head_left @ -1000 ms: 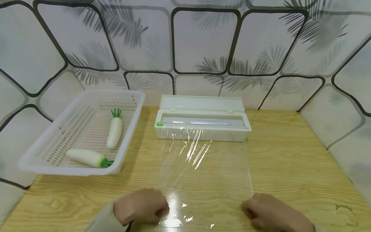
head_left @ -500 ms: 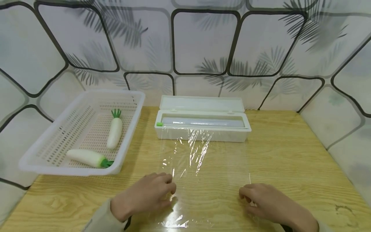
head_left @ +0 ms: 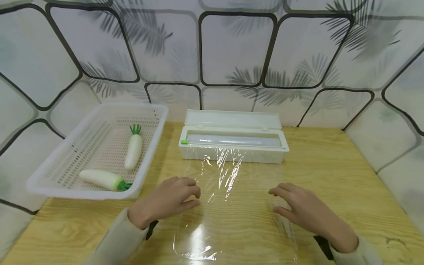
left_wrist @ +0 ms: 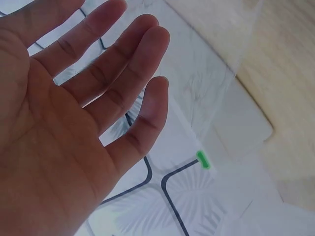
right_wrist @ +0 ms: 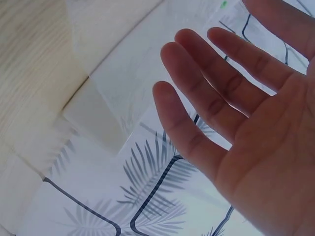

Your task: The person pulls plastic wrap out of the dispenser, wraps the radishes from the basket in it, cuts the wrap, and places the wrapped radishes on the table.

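A sheet of clear plastic wrap [head_left: 228, 217] runs from the white dispenser box [head_left: 232, 154] toward the front of the wooden table, with bright glare on it. Inside the box, under its raised lid [head_left: 232, 119], lies the wrap roll [head_left: 235, 140]. A green slider [head_left: 184, 142] sits at the box's left end. My left hand [head_left: 172, 197] hovers by the sheet's left edge, fingers loosely bent. Over the right edge is my right hand [head_left: 299, 204], thumb and fingers apart. Both wrist views show bare palms, the left [left_wrist: 64, 132] and the right [right_wrist: 266, 132], gripping nothing.
At the left stands a white plastic basket [head_left: 154, 147] holding two white radishes, one upright in view [head_left: 133, 151] and one lying sideways [head_left: 101, 179]. A patterned cloth wall [head_left: 238, 48] closes off the back and sides of the table [head_left: 331, 162].
Both hands have uncurled from fists at the wrap's near corners and moved forward, away from me. The wrap's near end now lies loose on the table. Box and basket stay put.
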The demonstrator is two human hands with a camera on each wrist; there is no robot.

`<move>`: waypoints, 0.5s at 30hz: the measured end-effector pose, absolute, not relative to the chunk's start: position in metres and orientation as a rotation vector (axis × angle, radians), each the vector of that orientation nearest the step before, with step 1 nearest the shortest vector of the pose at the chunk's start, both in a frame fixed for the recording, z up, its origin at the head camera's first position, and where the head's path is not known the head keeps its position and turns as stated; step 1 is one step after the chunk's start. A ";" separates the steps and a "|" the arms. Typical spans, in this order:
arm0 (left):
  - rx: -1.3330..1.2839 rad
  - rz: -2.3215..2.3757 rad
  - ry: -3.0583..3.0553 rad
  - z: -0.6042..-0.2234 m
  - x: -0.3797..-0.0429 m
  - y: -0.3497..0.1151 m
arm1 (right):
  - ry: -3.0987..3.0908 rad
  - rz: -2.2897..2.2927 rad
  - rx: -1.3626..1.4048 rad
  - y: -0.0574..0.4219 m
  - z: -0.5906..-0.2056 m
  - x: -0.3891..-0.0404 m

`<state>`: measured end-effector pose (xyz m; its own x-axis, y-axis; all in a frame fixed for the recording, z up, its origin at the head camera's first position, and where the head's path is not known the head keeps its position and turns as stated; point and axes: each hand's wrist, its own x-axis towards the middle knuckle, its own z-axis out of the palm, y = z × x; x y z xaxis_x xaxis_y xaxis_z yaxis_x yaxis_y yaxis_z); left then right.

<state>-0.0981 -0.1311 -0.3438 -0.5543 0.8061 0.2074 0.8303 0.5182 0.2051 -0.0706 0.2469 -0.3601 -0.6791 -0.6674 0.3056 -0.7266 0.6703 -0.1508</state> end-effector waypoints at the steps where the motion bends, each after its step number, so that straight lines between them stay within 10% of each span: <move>1: -1.433 -0.440 -2.665 -0.342 -0.100 -0.132 | -2.639 0.383 1.122 0.248 -0.360 -0.073; 15: -1.360 -0.514 -2.674 -0.311 -0.113 -0.147 | -2.509 0.393 1.043 0.255 -0.349 -0.090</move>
